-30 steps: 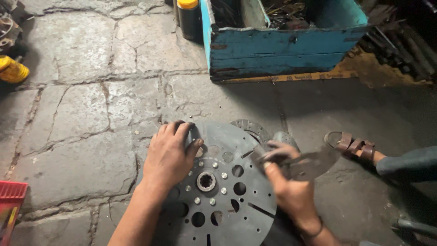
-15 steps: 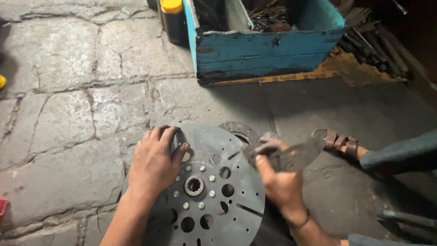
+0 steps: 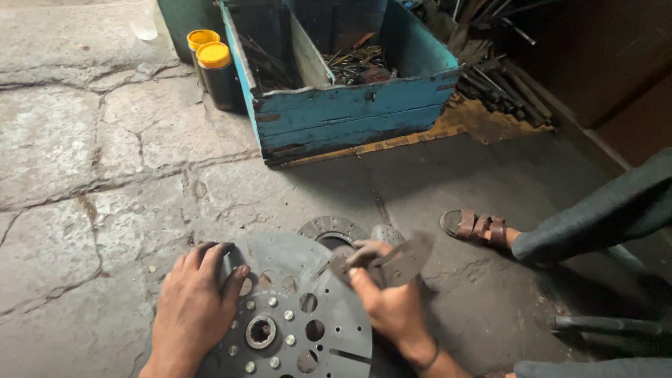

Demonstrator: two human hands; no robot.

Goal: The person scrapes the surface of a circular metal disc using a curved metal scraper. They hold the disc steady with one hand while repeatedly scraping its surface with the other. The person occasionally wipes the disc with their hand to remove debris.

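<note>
A round grey metal disc (image 3: 308, 301) with several holes and a central hub lies flat on the stone floor. My left hand (image 3: 194, 308) presses on its left side, fingers curled over the rim. My right hand (image 3: 388, 301) sits at the disc's right edge and grips a flat, curved grey metal plate (image 3: 399, 260) with small holes, held tilted above the disc. A ring-shaped friction piece (image 3: 332, 227) lies on the floor just behind the disc, partly hidden by it.
A worn blue wooden toolbox (image 3: 350, 105) full of tools stands ahead. Two dark jars with yellow lids (image 3: 213, 66) stand at its left. Metal rods (image 3: 497, 77) pile at the right. A sandalled foot (image 3: 479, 227) and grey trouser leg (image 3: 595, 220) rest on the floor at right.
The view has tilted up and shifted, bringing the toolbox nearer the centre. My right hand has kept hold of the plate; my left hand has slid slightly lower on the disc.
</note>
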